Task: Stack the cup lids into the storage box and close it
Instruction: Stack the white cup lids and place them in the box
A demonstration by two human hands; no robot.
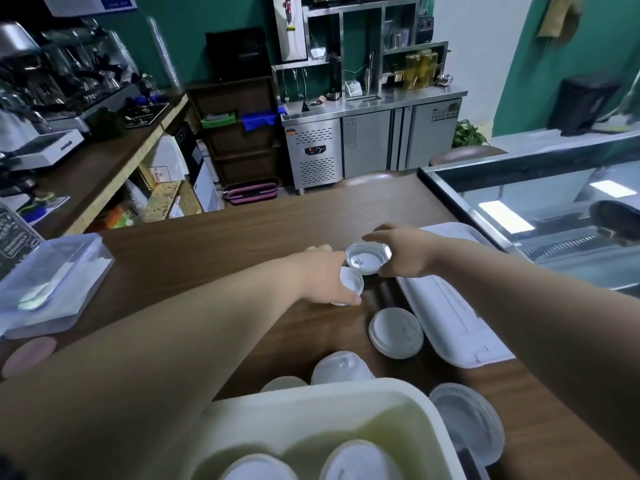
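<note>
Spanning most of the view, the wooden table carries the cream storage box at its near edge, open, with two cup lids inside. The box's flat white cover lies on the right, a loose lid just beside it. The left hand grips a white lid, and the right hand pinches an upturned lid by its rim.
</note>
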